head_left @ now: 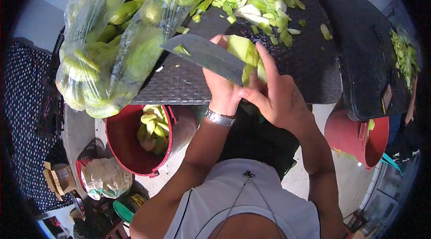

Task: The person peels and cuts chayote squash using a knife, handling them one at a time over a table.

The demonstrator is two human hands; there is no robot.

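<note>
My left hand (pixel 221 87), with a metal watch on its wrist, is wrapped round a peeled pale green fruit (pixel 242 48), whose exact kind I cannot tell. My right hand (pixel 282 97) grips a wide-bladed knife (pixel 204 57); its handle is hidden in the fingers. The blade points left across my left palm, close against the fruit, and a green scrap sticks to it near the tip. Both hands are above the front edge of the dark woven table (pixel 186 79). Beyond them lies a pile of green and white peelings (pixel 265 1).
A clear plastic bag (pixel 130 46) of green fruit hangs over the table's left edge. Below it, a red bucket (pixel 112 142) holds peeled pieces. At right are a black chair-like surface (pixel 359 55) and another red bucket (pixel 341 133). A sack (pixel 105 177) stands lower left.
</note>
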